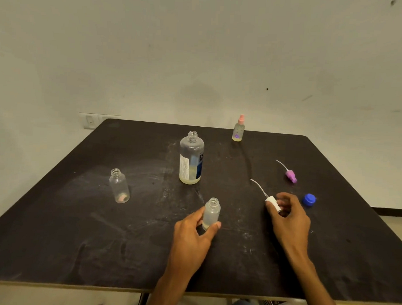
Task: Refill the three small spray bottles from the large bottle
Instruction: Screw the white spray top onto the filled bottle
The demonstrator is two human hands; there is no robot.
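Observation:
The large clear bottle (191, 158) stands uncapped mid-table, with a little pale liquid at its bottom. My left hand (192, 234) grips a small open bottle (211, 212) upright on the table. To its right, my right hand (289, 216) holds a white spray head (273, 202) whose thin tube points up-left. A second small open bottle (119, 186) stands apart at the left. A third small bottle with a pink sprayer (238, 129) stands at the far edge. A purple spray head (290, 175) lies on the right.
A blue cap (309, 199) lies just right of my right hand. The black table (78, 239) has a pale front edge and a scuffed top. A white wall with a switch plate (90, 121) is behind.

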